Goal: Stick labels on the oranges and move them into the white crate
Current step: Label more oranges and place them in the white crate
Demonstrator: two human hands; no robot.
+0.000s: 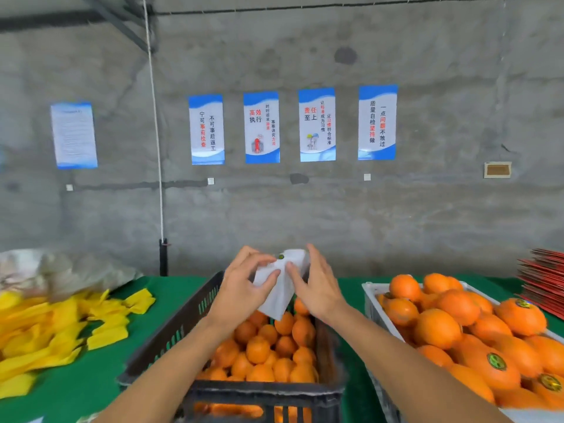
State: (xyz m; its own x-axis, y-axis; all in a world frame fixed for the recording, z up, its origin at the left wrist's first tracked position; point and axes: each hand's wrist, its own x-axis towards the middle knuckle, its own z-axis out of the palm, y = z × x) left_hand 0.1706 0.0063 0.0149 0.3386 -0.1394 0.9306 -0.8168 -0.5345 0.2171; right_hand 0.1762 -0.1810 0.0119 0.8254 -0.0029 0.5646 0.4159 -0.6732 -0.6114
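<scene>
Both my hands hold a white label sheet [279,293] above the far end of the black crate [171,328], which is full of unlabelled oranges [268,346]. My left hand [244,288] grips the sheet's left edge with curled fingers. My right hand [317,285] pinches its upper right part between thumb and fingers. One small green round label [281,256] shows at the sheet's top. The white crate [374,303] stands to the right, heaped with oranges [457,319]; a few of them carry round labels [496,361].
A heap of yellow paper pieces [61,325] and a crumpled plastic bag [61,270] lie at the left on the green table [171,288]. Stacked red sheets [543,282] sit at the far right. A concrete wall with posters [262,126] rises behind the table.
</scene>
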